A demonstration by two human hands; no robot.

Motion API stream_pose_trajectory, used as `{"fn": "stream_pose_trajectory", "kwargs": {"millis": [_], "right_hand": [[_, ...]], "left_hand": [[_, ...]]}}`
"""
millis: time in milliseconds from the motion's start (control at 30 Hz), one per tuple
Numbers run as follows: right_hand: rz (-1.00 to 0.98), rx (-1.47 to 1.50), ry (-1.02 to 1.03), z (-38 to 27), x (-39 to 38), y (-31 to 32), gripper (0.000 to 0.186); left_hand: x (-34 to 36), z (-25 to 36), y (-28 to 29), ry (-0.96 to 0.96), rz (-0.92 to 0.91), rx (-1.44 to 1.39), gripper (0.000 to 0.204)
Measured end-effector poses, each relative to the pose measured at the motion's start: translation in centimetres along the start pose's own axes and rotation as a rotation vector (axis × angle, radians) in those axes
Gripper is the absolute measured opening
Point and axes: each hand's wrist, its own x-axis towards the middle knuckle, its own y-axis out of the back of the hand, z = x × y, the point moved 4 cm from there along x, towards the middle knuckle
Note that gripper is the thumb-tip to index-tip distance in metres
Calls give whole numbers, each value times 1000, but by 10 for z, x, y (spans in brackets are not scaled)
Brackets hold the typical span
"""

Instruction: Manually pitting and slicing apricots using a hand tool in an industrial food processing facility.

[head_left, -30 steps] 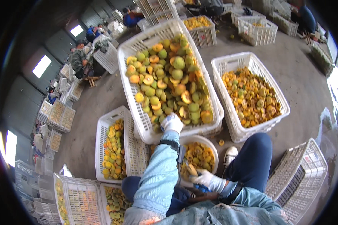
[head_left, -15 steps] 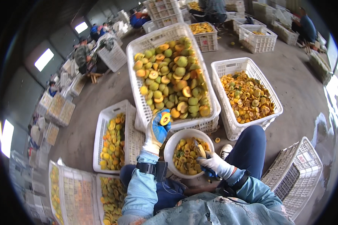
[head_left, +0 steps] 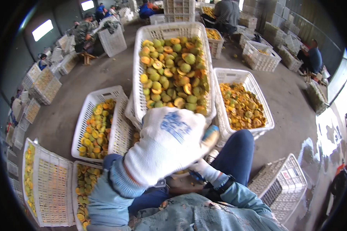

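Close to the camera, my left hand (head_left: 173, 142) in a white knit glove with a blue print shows its back. A stained blue-coated thumb or finger (head_left: 211, 135) sticks out at its right; the other fingers and anything in them are hidden. Behind and below it is my gloved right hand (head_left: 207, 170), partly covered, where half a second ago it held a wooden-handled knife; the knife is now out of sight. A white bowl (head_left: 180, 174) between my knees is almost wholly covered. Beyond my left hand stands a large white crate (head_left: 138, 77) of halved yellow-green fruit (head_left: 169, 73).
A crate of browner fruit pieces (head_left: 245, 106) stands right of the big crate; another fruit crate (head_left: 90, 98) is at its left. Two tilted crates, one lower left (head_left: 52, 184) and one right (head_left: 283, 183), flank my legs. People work among stacked crates (head_left: 179, 9) farther off.
My left hand, which held a cut fruit half over the bowl, has risen toward the camera and swung right, covering the bowl and much of my right hand. The view has shifted.
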Motion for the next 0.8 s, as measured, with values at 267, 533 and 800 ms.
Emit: {"fn": "stream_pose_trajectory", "kwargs": {"millis": [267,533,800], "right_hand": [[-37,-175,-482,-29,-16,-8,38],[-121,116,-501,-24,-16,-9,33],[-227,63,-488,-31,-14,-16,26]], "left_hand": [[-1,105,23,-425,-27,258,26],[1,125,26,-490,-16,422,27],[-5,132,29,-471,-17,521,28]]}}
